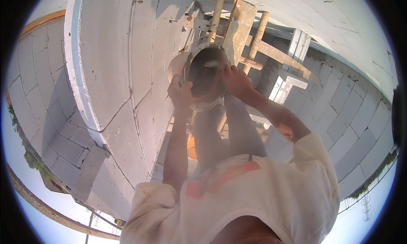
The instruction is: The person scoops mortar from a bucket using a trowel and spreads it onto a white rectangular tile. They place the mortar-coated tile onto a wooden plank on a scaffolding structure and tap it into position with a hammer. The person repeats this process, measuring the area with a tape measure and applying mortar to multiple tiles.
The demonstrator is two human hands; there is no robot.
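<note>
Far left: block wall (36,87), pale rectangular units, thin staggered joints. Next, a tall near wall (112,57) of large whitish panels or blocks, probably aerated concrete; matte, chipped at edges, dark straight seams.

Right of it, left hand (180,92): fingers closed on the left rim of the bucket. Bucket (206,76) sits between the hands, above the legs (231,125), mouth facing the camera; round, pale broad rim, dark interior. Contents cannot be made out. Right hand (237,80): fingers curled over the right rim, apparently gripping; exact finger placement partly hidden.

Step in hand, judged: holding the bucket two-handed. Next move likely calls for an even grip on both sides, clear of the near wall.

Beyond, a rough, stained plank (239,27) and round wooden pole (257,36). Far right: grey-white blockwork (339,112), coursed, partly shaded.
</note>
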